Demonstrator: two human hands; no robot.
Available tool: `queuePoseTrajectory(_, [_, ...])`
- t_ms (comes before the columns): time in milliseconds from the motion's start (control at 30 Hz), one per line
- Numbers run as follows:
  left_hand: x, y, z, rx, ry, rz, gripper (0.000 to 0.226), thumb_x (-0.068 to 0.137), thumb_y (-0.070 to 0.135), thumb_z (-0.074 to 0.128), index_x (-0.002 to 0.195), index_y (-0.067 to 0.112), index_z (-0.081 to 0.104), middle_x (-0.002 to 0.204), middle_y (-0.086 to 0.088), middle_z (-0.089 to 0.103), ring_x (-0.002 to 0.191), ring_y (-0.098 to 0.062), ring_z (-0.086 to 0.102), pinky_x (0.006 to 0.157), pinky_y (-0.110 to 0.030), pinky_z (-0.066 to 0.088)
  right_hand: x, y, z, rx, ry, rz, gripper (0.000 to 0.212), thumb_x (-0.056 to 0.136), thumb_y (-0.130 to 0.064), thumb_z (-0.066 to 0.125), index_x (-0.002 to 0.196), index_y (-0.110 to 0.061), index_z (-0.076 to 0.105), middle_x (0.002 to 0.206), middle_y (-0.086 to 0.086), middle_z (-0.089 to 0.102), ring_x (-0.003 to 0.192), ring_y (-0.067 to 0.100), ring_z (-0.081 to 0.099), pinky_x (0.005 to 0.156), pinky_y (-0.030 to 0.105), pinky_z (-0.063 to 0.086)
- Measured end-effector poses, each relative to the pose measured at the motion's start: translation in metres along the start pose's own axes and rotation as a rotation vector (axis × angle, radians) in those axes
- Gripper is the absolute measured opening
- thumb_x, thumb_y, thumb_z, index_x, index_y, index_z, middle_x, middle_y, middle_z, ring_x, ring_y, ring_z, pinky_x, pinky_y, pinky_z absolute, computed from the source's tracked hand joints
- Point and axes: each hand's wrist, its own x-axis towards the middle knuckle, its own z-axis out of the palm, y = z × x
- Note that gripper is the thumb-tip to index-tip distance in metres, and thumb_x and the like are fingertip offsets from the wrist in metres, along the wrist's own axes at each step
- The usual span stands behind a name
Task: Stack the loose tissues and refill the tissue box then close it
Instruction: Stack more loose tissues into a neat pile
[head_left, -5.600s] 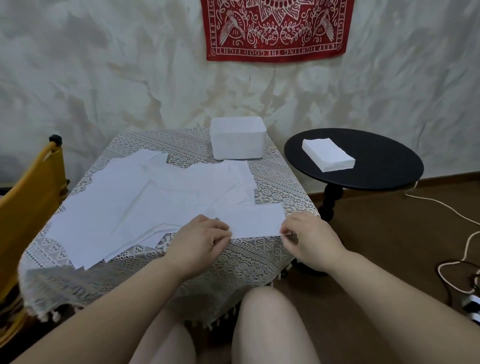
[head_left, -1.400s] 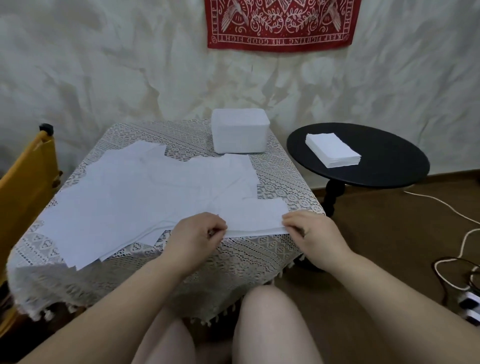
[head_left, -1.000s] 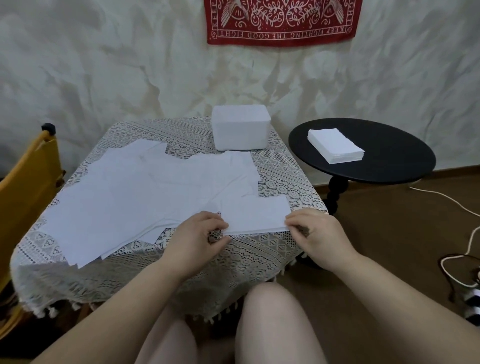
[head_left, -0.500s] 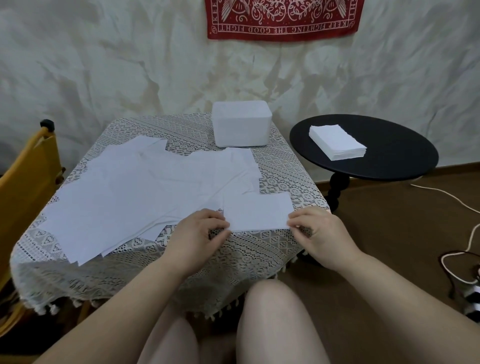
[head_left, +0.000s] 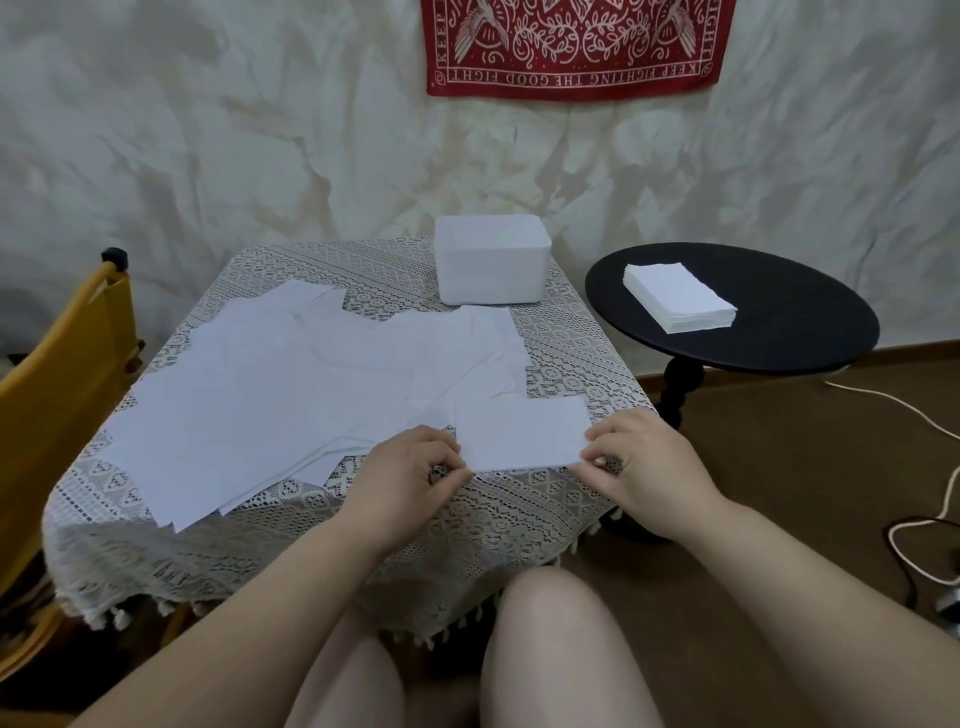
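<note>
Several loose white tissues (head_left: 270, 405) lie spread over the lace-covered table (head_left: 566, 358). One folded tissue (head_left: 522, 434) lies at the near right of the table. My left hand (head_left: 402, 475) pinches its near left corner. My right hand (head_left: 641, 470) pinches its near right corner. A white tissue box (head_left: 491, 265) stands at the table's far edge. A neat stack of tissues (head_left: 678, 304) rests on the black round side table (head_left: 795, 322) to the right.
A yellow chair (head_left: 57, 374) stands at the table's left side. White and dark cables (head_left: 930, 499) run over the brown floor at the right. A red patterned cloth (head_left: 576, 44) hangs on the wall behind. My knees sit below the table's near edge.
The tissue between my hands has been folded narrower and now lies a little farther right on the table. Both hands stay at its near corners.
</note>
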Motion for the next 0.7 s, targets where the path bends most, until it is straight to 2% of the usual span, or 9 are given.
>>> queuePoseTrajectory(100, [-0.003, 0.001, -0.009, 0.042, 0.036, 0.022, 0.011, 0.084, 0.028, 0.068, 0.092, 0.023, 0.074, 0.107, 0.012, 0.063, 0.103, -0.006, 0.054, 0.085, -0.019, 0.037, 0.014, -0.021, -0.001, -0.007, 0.007, -0.031, 0.009, 0.076, -0.025, 0.077, 0.075, -0.017, 0.075, 0.093, -0.001, 0.069, 0.095, 0.024, 0.058, 0.079, 0.030, 0.042])
queuePoseTrajectory(200, [-0.006, -0.012, -0.034, 0.147, 0.200, -0.004, 0.014, 0.084, 0.023, 0.069, 0.097, 0.020, 0.073, 0.107, 0.008, 0.066, 0.105, -0.014, 0.054, 0.085, -0.024, 0.037, 0.033, -0.051, 0.007, -0.003, -0.051, -0.080, 0.016, 0.086, -0.026, 0.066, 0.097, -0.015, 0.072, 0.108, 0.000, 0.067, 0.107, 0.023, 0.054, 0.087, 0.031, 0.039])
queuePoseTrajectory(267, [-0.012, -0.030, -0.055, 0.225, 0.245, -0.083, 0.017, 0.083, 0.023, 0.070, 0.100, 0.020, 0.072, 0.109, 0.006, 0.065, 0.109, -0.018, 0.053, 0.086, -0.029, 0.041, 0.045, -0.075, 0.017, 0.039, -0.099, -0.118, 0.023, 0.090, -0.028, 0.060, 0.108, -0.015, 0.068, 0.115, -0.001, 0.064, 0.113, 0.019, 0.050, 0.091, 0.029, 0.037])
queuePoseTrajectory(433, [-0.042, -0.077, -0.093, 0.330, 0.165, -0.338, 0.035, 0.083, 0.035, 0.068, 0.115, 0.020, 0.066, 0.125, 0.002, 0.058, 0.119, -0.019, 0.047, 0.095, -0.035, 0.040, 0.071, -0.136, 0.049, 0.145, -0.212, -0.169, 0.030, 0.094, -0.029, 0.053, 0.121, -0.018, 0.059, 0.123, -0.002, 0.058, 0.114, 0.016, 0.052, 0.096, 0.030, 0.039])
queuePoseTrajectory(567, [-0.060, -0.092, -0.106, 0.360, 0.118, -0.400, 0.045, 0.086, 0.045, 0.061, 0.125, 0.023, 0.058, 0.132, 0.006, 0.053, 0.123, -0.014, 0.046, 0.097, -0.032, 0.038, 0.085, -0.169, 0.072, 0.178, -0.259, -0.135, 0.034, 0.094, -0.028, 0.051, 0.127, -0.019, 0.054, 0.129, -0.002, 0.054, 0.119, 0.016, 0.049, 0.097, 0.029, 0.036])
queuePoseTrajectory(700, [-0.068, -0.100, -0.113, 0.326, 0.126, -0.397, 0.043, 0.087, 0.046, 0.060, 0.125, 0.025, 0.057, 0.128, 0.009, 0.056, 0.116, -0.011, 0.052, 0.091, -0.027, 0.040, 0.085, -0.182, 0.089, 0.139, -0.345, -0.126, 0.042, 0.095, -0.032, 0.048, 0.135, -0.021, 0.045, 0.135, -0.002, 0.050, 0.122, 0.018, 0.046, 0.097, 0.031, 0.037])
